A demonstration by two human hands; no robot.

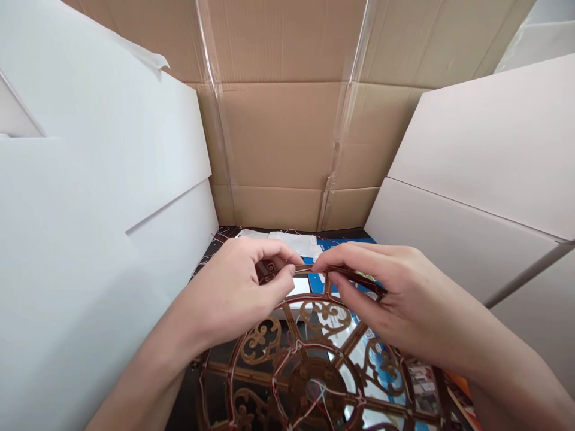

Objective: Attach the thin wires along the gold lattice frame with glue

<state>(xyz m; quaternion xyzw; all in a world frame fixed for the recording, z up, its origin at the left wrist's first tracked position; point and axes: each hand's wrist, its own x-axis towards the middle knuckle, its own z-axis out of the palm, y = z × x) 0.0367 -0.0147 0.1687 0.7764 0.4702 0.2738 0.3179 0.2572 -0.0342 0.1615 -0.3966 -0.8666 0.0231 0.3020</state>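
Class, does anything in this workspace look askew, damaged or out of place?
A flap curls off the top edge of the left white panel, breaking its smooth outline. Loose wires straggle across the middle of the brown openwork frame, unlike those along its rings.

Ahead of me stands a brown cardboard wall, creased horizontally and crossed from top to bottom by two strips of clear tape. White panels bound the space on my left; further white panels stand on my right, where a dark gap runs obliquely. Below lies a dark surface. Pale, diffuse light leaves a soft shadow low on my left.
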